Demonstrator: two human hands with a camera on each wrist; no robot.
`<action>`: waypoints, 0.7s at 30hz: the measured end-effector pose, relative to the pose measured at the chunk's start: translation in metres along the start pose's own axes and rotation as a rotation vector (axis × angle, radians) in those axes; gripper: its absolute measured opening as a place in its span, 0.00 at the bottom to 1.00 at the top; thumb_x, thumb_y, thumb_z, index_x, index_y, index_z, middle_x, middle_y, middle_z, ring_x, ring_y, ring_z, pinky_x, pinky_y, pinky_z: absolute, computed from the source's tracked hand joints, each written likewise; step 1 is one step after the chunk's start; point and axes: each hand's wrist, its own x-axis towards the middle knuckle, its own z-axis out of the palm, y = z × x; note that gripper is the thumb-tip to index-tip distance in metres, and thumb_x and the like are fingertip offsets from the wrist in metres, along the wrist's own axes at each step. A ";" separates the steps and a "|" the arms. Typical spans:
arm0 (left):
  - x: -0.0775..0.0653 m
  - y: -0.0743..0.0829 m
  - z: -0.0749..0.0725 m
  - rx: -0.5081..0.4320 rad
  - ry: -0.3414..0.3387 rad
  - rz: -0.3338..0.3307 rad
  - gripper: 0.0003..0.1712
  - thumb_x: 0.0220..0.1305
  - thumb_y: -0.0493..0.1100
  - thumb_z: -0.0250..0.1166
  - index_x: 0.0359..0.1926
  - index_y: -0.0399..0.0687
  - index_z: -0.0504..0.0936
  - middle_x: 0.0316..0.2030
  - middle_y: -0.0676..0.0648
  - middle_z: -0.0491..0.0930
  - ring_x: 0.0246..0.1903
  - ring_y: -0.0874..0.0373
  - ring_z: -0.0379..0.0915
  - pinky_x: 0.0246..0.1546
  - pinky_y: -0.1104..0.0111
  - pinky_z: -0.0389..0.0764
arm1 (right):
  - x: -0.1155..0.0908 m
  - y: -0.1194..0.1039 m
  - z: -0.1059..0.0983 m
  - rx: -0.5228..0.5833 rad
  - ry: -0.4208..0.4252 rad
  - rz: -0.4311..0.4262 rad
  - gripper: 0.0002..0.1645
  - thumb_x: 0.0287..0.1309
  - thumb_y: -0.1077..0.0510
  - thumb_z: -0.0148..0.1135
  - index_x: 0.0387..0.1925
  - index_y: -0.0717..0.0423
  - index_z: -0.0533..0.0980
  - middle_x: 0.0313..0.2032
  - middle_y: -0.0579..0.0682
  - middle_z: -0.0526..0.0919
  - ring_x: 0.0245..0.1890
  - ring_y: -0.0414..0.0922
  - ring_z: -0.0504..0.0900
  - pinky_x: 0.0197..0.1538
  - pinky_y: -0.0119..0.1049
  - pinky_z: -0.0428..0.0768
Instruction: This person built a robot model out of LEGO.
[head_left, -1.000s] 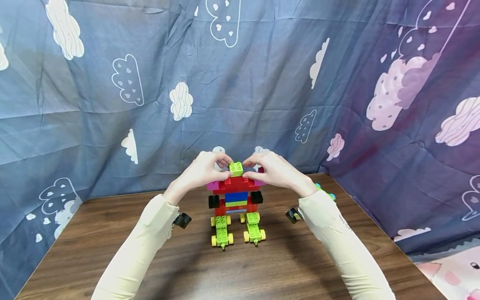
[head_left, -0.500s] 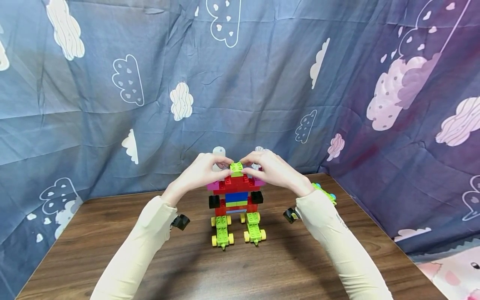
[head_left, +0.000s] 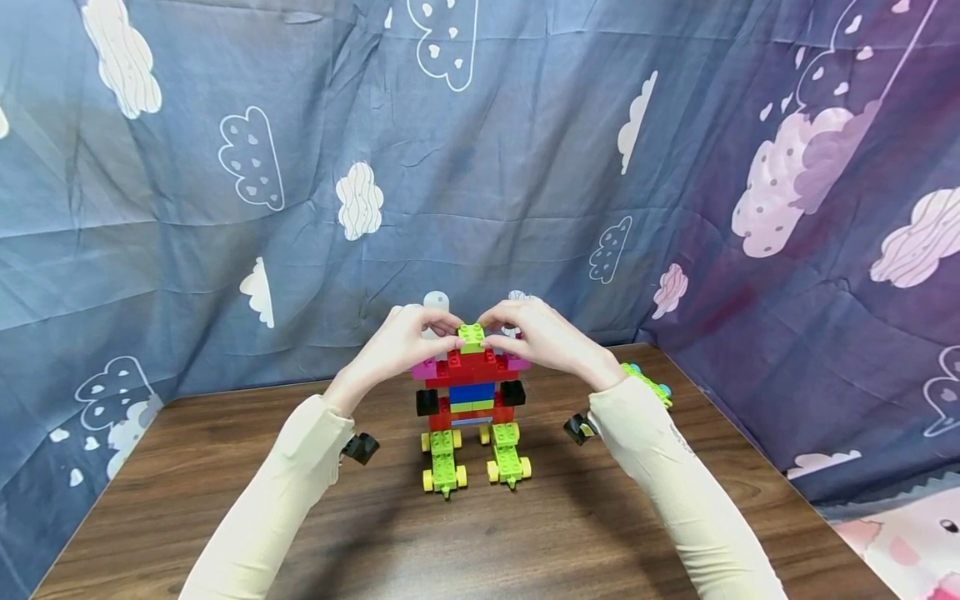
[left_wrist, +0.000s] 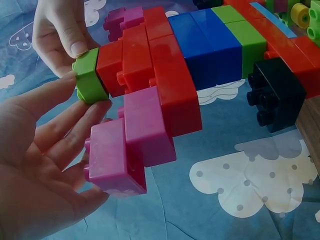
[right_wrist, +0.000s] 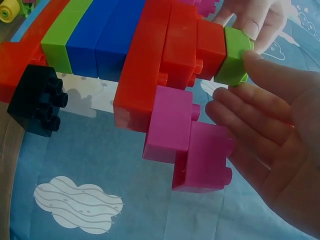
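A robot-like figure of toy bricks stands upright at mid-table in the head view, topped by a lime green brick (head_left: 472, 335). My left hand (head_left: 408, 335) pinches this brick between thumb and fingers on its left side. From the other side, my right hand (head_left: 542, 333) pinches it too. Directly below are red bricks (head_left: 472, 367), with pink bricks (left_wrist: 150, 125) stepping out as shoulders. Blue bricks (head_left: 472, 393) fill the chest, and black bricks (head_left: 427, 402) stick out on either side. Two green wheeled bases (head_left: 443, 463) with yellow wheels form the feet.
Another green piece with blue wheels (head_left: 651, 386) lies at the right rear of the wooden table (head_left: 480, 542), partly behind the right forearm. A dark blue cloud-print curtain (head_left: 450, 208) hangs close behind the figure. Small black devices (head_left: 362, 448) sit under both wrists.
My right hand has moved slightly left, its fingers closing in from a small gap onto the green brick. The left hand and the figure stay nearly in place.
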 end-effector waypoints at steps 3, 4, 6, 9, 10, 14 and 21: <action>-0.001 0.000 0.001 -0.003 0.001 -0.005 0.15 0.64 0.48 0.67 0.49 0.48 0.87 0.41 0.50 0.88 0.41 0.57 0.83 0.44 0.64 0.82 | 0.000 0.000 0.000 0.000 -0.010 -0.012 0.15 0.62 0.51 0.66 0.48 0.52 0.83 0.42 0.47 0.87 0.41 0.46 0.81 0.46 0.37 0.81; -0.001 0.000 0.001 -0.005 0.001 -0.004 0.15 0.64 0.48 0.67 0.49 0.48 0.87 0.41 0.49 0.88 0.41 0.57 0.83 0.44 0.64 0.82 | 0.000 0.000 -0.001 -0.001 -0.014 -0.014 0.15 0.62 0.51 0.66 0.49 0.51 0.83 0.43 0.47 0.87 0.41 0.45 0.81 0.46 0.37 0.81; -0.002 0.000 0.001 -0.007 0.003 -0.002 0.15 0.65 0.48 0.67 0.49 0.48 0.87 0.41 0.49 0.88 0.41 0.56 0.83 0.43 0.64 0.82 | 0.001 0.000 -0.001 0.000 -0.019 -0.012 0.15 0.62 0.51 0.67 0.48 0.51 0.83 0.43 0.47 0.87 0.40 0.44 0.80 0.45 0.36 0.81; -0.002 0.001 0.001 -0.009 0.012 -0.001 0.15 0.64 0.48 0.67 0.49 0.47 0.87 0.40 0.49 0.88 0.40 0.56 0.83 0.44 0.63 0.82 | 0.002 -0.002 -0.002 0.007 -0.022 0.006 0.15 0.61 0.51 0.67 0.48 0.51 0.83 0.41 0.46 0.87 0.38 0.41 0.79 0.43 0.34 0.82; -0.002 0.001 0.001 -0.011 0.016 -0.003 0.15 0.64 0.48 0.68 0.48 0.47 0.87 0.40 0.49 0.88 0.40 0.56 0.83 0.44 0.63 0.82 | 0.003 -0.002 -0.002 0.009 -0.020 0.010 0.15 0.61 0.51 0.68 0.47 0.51 0.83 0.41 0.46 0.87 0.38 0.41 0.79 0.43 0.34 0.82; -0.002 0.000 0.003 -0.010 0.026 -0.010 0.14 0.63 0.48 0.68 0.47 0.47 0.87 0.40 0.49 0.88 0.40 0.57 0.84 0.43 0.63 0.82 | 0.004 -0.004 -0.002 0.017 -0.010 0.009 0.14 0.60 0.51 0.69 0.45 0.52 0.83 0.39 0.46 0.87 0.37 0.43 0.80 0.43 0.36 0.82; -0.002 -0.002 0.006 -0.017 0.017 -0.003 0.13 0.64 0.47 0.68 0.47 0.48 0.87 0.38 0.50 0.89 0.38 0.58 0.84 0.39 0.67 0.82 | 0.003 -0.004 0.000 0.014 -0.017 0.015 0.14 0.60 0.52 0.69 0.45 0.53 0.84 0.38 0.47 0.88 0.38 0.45 0.81 0.42 0.35 0.81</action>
